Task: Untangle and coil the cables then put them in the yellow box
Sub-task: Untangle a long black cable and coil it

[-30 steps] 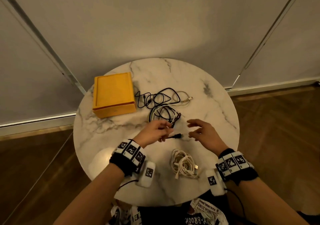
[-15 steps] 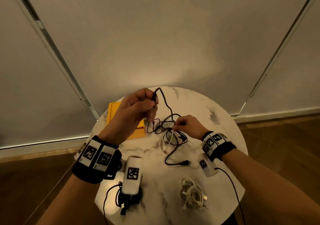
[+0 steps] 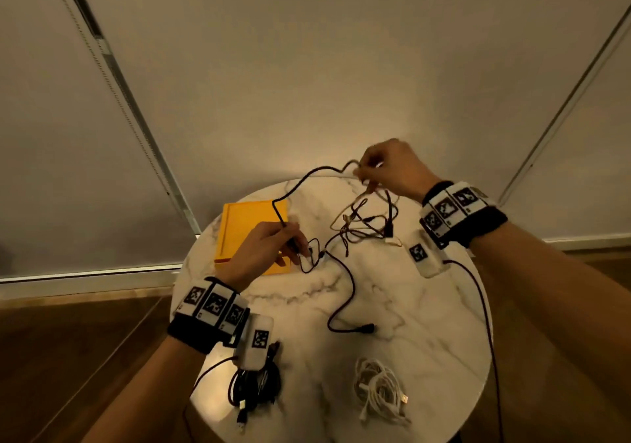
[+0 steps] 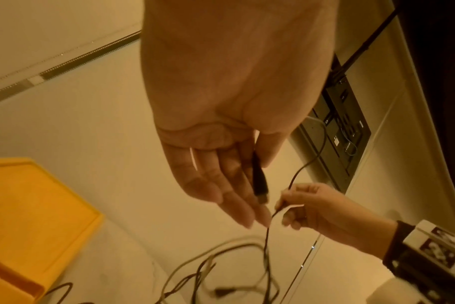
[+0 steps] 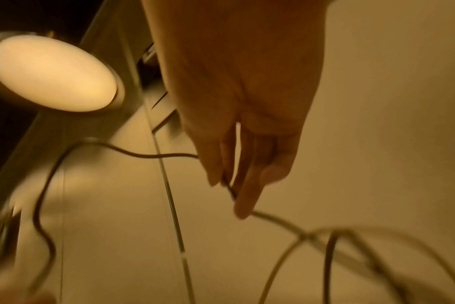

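A black cable [image 3: 307, 176] arcs through the air between my hands. My left hand [image 3: 295, 248] holds the cable's plug [image 4: 259, 181] between thumb and fingers, low in front of the yellow box [image 3: 239, 234]. My right hand [image 3: 367, 169] is raised over the table's far side and pinches the same cable [image 5: 229, 185]. Below it a tangle of black and pale cables [image 3: 365, 224] hangs partly lifted. One black cable end [image 3: 367, 328] trails onto the marble.
The round marble table [image 3: 426, 323] carries a coiled white cable [image 3: 379, 388] at the front and a coiled black cable [image 3: 256, 388] at the front left. A wall stands close behind; wooden floor lies on both sides. A lit lamp [image 5: 52, 72] shows in the right wrist view.
My left hand came down from its raised position to just in front of the box. My right hand rose from the tangle, drawing the black cable up and to the right.
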`<state>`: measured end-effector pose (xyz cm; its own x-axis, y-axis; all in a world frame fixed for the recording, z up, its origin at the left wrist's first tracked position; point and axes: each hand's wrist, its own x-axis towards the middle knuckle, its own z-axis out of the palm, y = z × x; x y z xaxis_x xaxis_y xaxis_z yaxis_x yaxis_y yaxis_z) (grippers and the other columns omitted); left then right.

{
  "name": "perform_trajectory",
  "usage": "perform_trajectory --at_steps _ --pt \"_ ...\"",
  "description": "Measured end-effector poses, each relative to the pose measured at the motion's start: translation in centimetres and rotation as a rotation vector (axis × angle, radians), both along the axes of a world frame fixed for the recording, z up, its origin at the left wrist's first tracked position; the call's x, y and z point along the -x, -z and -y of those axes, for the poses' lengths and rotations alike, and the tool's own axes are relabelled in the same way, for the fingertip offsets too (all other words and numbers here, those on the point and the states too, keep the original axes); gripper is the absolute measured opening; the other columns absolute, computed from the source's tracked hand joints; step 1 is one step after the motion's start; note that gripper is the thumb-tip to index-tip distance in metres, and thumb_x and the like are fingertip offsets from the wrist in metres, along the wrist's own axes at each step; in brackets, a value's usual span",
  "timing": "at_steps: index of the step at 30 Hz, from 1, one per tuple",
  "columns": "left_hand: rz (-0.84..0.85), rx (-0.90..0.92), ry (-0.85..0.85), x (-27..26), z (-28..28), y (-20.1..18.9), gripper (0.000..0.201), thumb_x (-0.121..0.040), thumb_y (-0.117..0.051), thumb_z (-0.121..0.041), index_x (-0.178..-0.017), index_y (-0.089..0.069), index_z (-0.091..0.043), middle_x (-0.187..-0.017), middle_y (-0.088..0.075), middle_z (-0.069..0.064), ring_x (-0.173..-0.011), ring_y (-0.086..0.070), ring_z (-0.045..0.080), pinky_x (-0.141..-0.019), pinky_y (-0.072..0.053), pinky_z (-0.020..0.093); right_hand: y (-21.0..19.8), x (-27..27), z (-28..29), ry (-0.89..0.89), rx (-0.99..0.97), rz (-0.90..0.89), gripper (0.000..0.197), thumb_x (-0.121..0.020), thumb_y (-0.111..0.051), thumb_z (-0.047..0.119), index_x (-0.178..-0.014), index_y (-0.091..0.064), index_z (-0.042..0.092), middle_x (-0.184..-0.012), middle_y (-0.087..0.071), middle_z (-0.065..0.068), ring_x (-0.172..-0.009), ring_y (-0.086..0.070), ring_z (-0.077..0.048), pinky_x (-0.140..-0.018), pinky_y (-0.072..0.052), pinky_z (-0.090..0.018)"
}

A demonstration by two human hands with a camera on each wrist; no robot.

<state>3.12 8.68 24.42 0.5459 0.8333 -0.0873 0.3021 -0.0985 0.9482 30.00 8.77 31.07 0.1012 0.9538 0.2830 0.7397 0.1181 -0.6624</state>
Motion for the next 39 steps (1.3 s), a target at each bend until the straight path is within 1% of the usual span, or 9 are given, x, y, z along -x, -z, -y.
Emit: perform_trajectory --at_steps 5,9,16,20,25,28,32,36,39 --pt "0.183 0.083 -0.069 -0.2 -0.5 -0.4 0.019 -0.101 -0.048 -0.014 -0.118 -0.056 -0.015 -0.069 -0.071 0.011 -0.057 -0.069 0.026 -0.048 -0.052 0.028 -2.5 -1.1 -0.1 0.124 -0.277 -0.241 0.014 -0.088 -0.067 0.013 -0.082 -0.066 0.001 -0.073 -0.07 -0.011 -0.059 -0.071 -0.015 -0.049 -0.053 -0.025" --pt "0.177 0.082 -0.05 -0.6 -0.5 0.0 0.012 -0.098 -0.051 -0.008 -0.105 -0.061 -0.006 -0.07 -0.072 0.012 -0.061 -0.07 0.027 -0.051 -0.052 0.029 -0.1 -1.2 0.4 0.015 0.114 -0.017 0.016 -0.09 -0.066 0.013 -0.084 -0.065 -0.001 -0.077 -0.073 -0.016 -0.065 -0.073 -0.019 -0.059 -0.059 -0.032" --pt "0.189 0.121 -0.105 -4.5 -1.5 2.4 0.017 -0.091 -0.06 -0.008 -0.108 -0.064 -0.005 -0.09 -0.075 0.01 -0.063 -0.065 0.025 -0.068 -0.056 0.042 0.3 -0.1 0.6 0.015 0.099 -0.22 0.024 -0.089 -0.068 0.018 -0.08 -0.066 -0.004 -0.07 -0.071 -0.018 -0.06 -0.071 -0.028 -0.053 -0.052 -0.031" --pt "0.143 0.176 0.006 -8.5 -1.3 4.3 0.034 -0.087 -0.069 -0.011 -0.119 -0.057 -0.012 -0.091 -0.07 0.005 -0.055 -0.064 0.021 -0.057 -0.054 0.035 0.7 1.0 0.9 -0.005 0.136 -0.271 0.028 -0.088 -0.069 0.019 -0.08 -0.065 -0.007 -0.068 -0.07 -0.02 -0.057 -0.069 -0.025 -0.05 -0.049 -0.028" --pt "-0.21 -0.202 0.022 -10.5 -2.3 7.5 0.022 -0.082 -0.072 -0.039 -0.083 -0.068 -0.018 -0.073 -0.069 0.006 -0.068 -0.064 0.02 -0.064 -0.05 0.034 1.0 1.3 1.6 0.005 0.13 -0.415 0.027 -0.089 -0.068 0.017 -0.081 -0.063 -0.009 -0.064 -0.067 -0.017 -0.053 -0.067 -0.023 -0.05 -0.05 -0.028" --pt "-0.198 -0.238 -0.016 -9.5 -3.6 8.8 0.035 -0.087 -0.067 -0.042 -0.067 -0.068 -0.014 -0.06 -0.063 0.005 -0.061 -0.059 0.02 -0.061 -0.046 0.036 0.6 0.0 1.9 0.105 -0.017 -0.547 0.028 -0.091 -0.066 0.019 -0.077 -0.062 -0.005 -0.059 -0.066 -0.012 -0.048 -0.063 -0.022 -0.051 -0.051 -0.031" --pt "-0.202 -0.126 -0.108 -5.9 -5.2 10.1 0.031 -0.094 -0.061 -0.032 -0.067 -0.068 -0.018 -0.056 -0.061 0.001 -0.049 -0.055 0.015 -0.053 -0.045 0.029 -1.0 -4.0 2.7 0.33 -0.248 -0.818 0.023 -0.096 -0.057 0.018 -0.076 -0.057 0.007 -0.064 -0.062 -0.008 -0.044 -0.059 -0.021 -0.045 -0.046 -0.028" --pt "-0.162 -0.023 -0.145 -4.2 -5.8 11.0 0.034 -0.098 -0.056 -0.029 -0.079 -0.071 -0.004 -0.058 -0.06 0.007 -0.037 -0.052 0.009 -0.038 -0.041 0.021 -0.5 -4.4 4.3 0.185 0.021 -0.501 0.022 -0.098 -0.055 0.019 -0.08 -0.055 0.006 -0.069 -0.068 -0.011 -0.055 -0.069 -0.031 -0.05 -0.048 -0.036" --pt "-0.173 -0.014 -0.149 -4.7 -5.8 10.8 0.032 -0.097 -0.057 -0.025 -0.081 -0.071 -0.002 -0.059 -0.062 0.006 -0.036 -0.052 0.007 -0.037 -0.04 0.021 -1.1 -4.7 4.7 0.186 -0.154 -0.571 0.019 -0.099 -0.053 0.016 -0.083 -0.053 0.004 -0.076 -0.068 -0.016 -0.065 -0.071 -0.034 -0.056 -0.055 -0.037"
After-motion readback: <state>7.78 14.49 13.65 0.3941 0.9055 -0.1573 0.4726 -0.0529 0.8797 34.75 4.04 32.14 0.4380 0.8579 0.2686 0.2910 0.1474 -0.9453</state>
